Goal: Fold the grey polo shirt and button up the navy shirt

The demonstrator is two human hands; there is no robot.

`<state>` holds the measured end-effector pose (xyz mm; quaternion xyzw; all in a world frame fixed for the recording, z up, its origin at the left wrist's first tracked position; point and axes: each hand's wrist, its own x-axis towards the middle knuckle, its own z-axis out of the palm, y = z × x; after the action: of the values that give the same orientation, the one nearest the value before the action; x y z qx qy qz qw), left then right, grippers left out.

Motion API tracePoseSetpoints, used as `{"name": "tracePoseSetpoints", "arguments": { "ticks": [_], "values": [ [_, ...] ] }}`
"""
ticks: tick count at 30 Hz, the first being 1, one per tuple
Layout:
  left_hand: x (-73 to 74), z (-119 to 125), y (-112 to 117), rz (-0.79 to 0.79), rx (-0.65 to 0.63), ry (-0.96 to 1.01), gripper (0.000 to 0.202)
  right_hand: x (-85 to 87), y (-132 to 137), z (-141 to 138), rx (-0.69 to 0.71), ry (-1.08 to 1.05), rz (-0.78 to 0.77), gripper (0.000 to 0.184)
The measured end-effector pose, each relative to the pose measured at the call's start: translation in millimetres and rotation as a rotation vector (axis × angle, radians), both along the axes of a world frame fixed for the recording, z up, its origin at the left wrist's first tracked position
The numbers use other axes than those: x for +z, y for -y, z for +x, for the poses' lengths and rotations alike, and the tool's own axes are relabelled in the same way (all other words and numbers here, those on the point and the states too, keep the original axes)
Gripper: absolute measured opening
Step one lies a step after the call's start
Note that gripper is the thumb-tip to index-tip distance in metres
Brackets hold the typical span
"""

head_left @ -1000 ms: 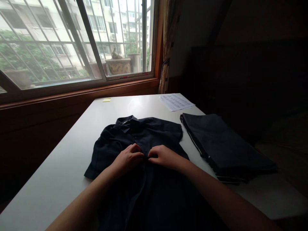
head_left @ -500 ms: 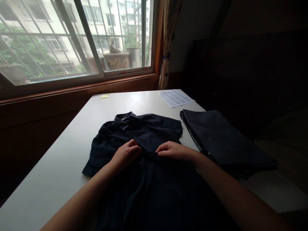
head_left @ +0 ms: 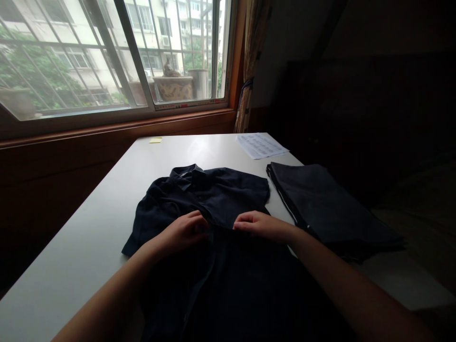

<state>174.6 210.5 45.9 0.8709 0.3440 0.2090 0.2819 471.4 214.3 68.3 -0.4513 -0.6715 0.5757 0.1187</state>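
A dark navy short-sleeved shirt [head_left: 213,194] lies face up on the white table [head_left: 107,199], collar toward the window. My left hand [head_left: 183,232] rests on the shirt's front at mid-chest, fingers curled on the fabric by the placket. My right hand [head_left: 261,224] sits just to the right of it, fingers bent and pinching the placket's edge. The two hands are a short gap apart over the row of buttons.
A stack of folded dark garments [head_left: 327,209] lies at the table's right side. A printed paper sheet [head_left: 261,145] and a small yellow note [head_left: 155,140] sit near the far edge. A barred window [head_left: 107,52] and a curtain [head_left: 249,66] stand behind.
My hands have drawn apart slightly along the shirt's front, the right one shifting to the right. The view has tilted a little.
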Motion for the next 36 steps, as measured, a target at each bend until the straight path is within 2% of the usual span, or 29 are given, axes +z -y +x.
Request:
{"name": "tracePoseSetpoints", "arguments": {
  "ticks": [3, 9, 14, 17, 19, 20, 25, 29, 32, 36],
  "values": [
    [6.4, 0, 4, 0.004, -0.087, -0.022, 0.017, 2.7, 4, -2, 0.096, 0.012, 0.023, 0.033],
    [5.7, 5, 8, 0.05, -0.077, -0.058, 0.017, 4.7, 15, -18, 0.184, 0.137, 0.193, 0.034],
    [-1.9, 6, 7, 0.081, -0.081, -0.06, 0.011, 5.6, 34, -37, 0.195, 0.282, 0.469, 0.029],
    [-4.0, 7, 7, 0.077, -0.088, -0.046, 0.011, 6.0, 44, -45, 0.185, 0.351, 0.619, 0.019],
    [-3.8, 7, 7, 0.066, -0.078, -0.042, 0.01, 6.2, 46, -49, 0.16, 0.361, 0.655, 0.007],
    [-3.1, 8, 7, 0.056, -0.064, -0.036, 0.01, 6.6, 45, -50, 0.14, 0.353, 0.649, 0.002],
    [6.6, 11, 11, -0.028, 0.062, 0.086, 0.01, 15.0, 28, -54, -0.016, 0.25, 0.546, 0.013],
    [11.4, 13, 14, -0.191, 0.097, 0.165, 0.009, 21.3, 22, -57, -0.167, 0.163, 0.492, 0.015],
    [7.6, 12, 12, -0.337, 0.093, 0.176, 0.014, 15.5, 26, -61, -0.204, 0.077, 0.435, 0.019],
    [0.4, 13, 11, -0.473, 0.12, 0.207, 0.02, -4.0, 32, -61, -0.14, 0.03, 0.281, 0.027]
  ]
}}
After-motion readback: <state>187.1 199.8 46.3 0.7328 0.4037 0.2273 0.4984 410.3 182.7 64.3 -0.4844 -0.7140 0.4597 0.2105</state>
